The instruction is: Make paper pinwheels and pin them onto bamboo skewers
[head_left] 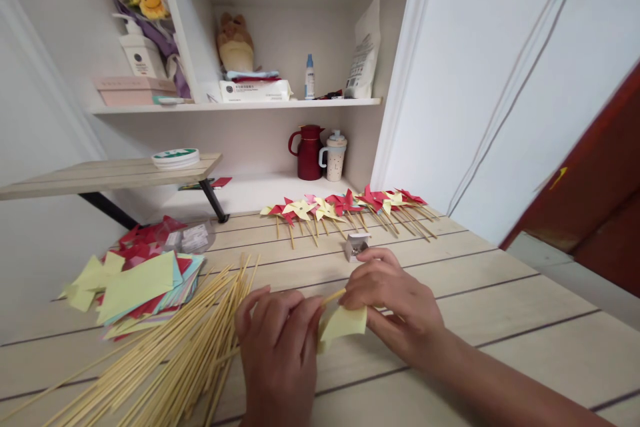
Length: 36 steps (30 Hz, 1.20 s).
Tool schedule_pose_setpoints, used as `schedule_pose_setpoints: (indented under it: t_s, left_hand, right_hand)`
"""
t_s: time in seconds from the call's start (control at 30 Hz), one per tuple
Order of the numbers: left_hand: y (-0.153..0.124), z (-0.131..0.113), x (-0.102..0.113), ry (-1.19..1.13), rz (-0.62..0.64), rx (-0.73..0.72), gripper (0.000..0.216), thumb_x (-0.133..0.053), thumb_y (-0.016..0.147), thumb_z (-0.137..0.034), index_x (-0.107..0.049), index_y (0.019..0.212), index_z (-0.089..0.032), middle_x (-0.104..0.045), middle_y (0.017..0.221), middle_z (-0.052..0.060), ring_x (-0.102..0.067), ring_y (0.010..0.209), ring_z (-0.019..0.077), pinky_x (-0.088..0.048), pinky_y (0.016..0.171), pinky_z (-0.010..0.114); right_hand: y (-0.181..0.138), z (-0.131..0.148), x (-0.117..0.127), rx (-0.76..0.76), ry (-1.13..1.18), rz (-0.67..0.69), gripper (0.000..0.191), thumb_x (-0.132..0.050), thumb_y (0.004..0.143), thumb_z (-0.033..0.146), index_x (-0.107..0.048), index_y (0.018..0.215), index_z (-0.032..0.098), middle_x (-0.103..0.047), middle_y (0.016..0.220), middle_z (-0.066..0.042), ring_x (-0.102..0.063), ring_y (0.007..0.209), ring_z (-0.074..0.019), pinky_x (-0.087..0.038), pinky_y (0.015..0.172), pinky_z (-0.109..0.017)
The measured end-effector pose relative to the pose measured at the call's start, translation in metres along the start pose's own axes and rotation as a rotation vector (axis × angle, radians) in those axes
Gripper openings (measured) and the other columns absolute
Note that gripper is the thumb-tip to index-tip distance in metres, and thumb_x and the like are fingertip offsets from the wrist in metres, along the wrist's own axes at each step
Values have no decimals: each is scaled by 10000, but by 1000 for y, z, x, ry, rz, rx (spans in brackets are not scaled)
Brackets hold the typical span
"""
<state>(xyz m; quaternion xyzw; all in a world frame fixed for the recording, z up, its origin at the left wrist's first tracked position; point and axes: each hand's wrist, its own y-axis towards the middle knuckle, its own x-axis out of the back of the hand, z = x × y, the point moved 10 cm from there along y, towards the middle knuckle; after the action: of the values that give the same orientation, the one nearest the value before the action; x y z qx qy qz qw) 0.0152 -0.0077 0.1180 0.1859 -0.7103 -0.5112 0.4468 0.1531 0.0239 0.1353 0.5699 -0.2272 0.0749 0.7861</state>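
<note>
A folded piece of pale yellow paper (344,325) and a thin bamboo stick (334,296) are between my two hands above the table. My left hand (280,340) is closed with its fingers wrapped round the stick, beside the paper's left edge. My right hand (395,300) pinches the paper from the right, at the stick's other end; its fingertips are partly hidden. Just beyond my right fingers stands a small open box (356,247) with small metal pieces inside. To the left of my left hand lies a loose pile of bamboo sticks (195,340).
Finished paper pinwheels (345,203) on sticks lie in a row at the back. Coloured paper sheets (140,287) are stacked at the left, near a clear plastic container (195,237). A red jug (310,153) and a cup (336,155) stand under the shelf. A low riser (115,172) is at the left.
</note>
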Motion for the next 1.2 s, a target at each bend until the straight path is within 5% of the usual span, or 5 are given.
schedule_pose_setpoints:
  t_s: [0.4,0.6,0.97,1.2]
  left_hand:
    - [-1,8,-5,-47,-2,92,194,-592,858,-97,-679,955,-241,-670,846,-25,-603,803,141,-391,873,335]
    - [-7,33,-12,-147,25,340,104,-624,873,-233,-721,889,-267,-706,815,-22,-631,778,166,-463,777,339]
    - [-23,57,-43,-618,229,829,291,-534,912,-423,-754,896,-234,-711,832,21,-637,756,175,-482,673,283]
    - [-32,55,-57,-737,318,955,367,-511,900,-477,-758,863,-207,-674,745,21,-587,648,160,-447,594,260]
  right_hand:
    - [0,1,1,5,-10,-3,169,-604,846,40,-650,863,202,-713,749,6,-664,718,-142,-453,930,-414]
    - [2,0,1,12,-28,-6,173,-593,861,60,-653,875,222,-715,740,16,-661,691,-140,-466,908,-413]
    - [-1,-6,-7,-10,-26,39,194,-581,857,50,-644,901,227,-715,768,15,-662,726,-155,-450,920,-436]
    - [-2,-6,-7,2,-33,39,199,-587,861,52,-641,913,236,-720,773,15,-662,725,-158,-457,914,-447]
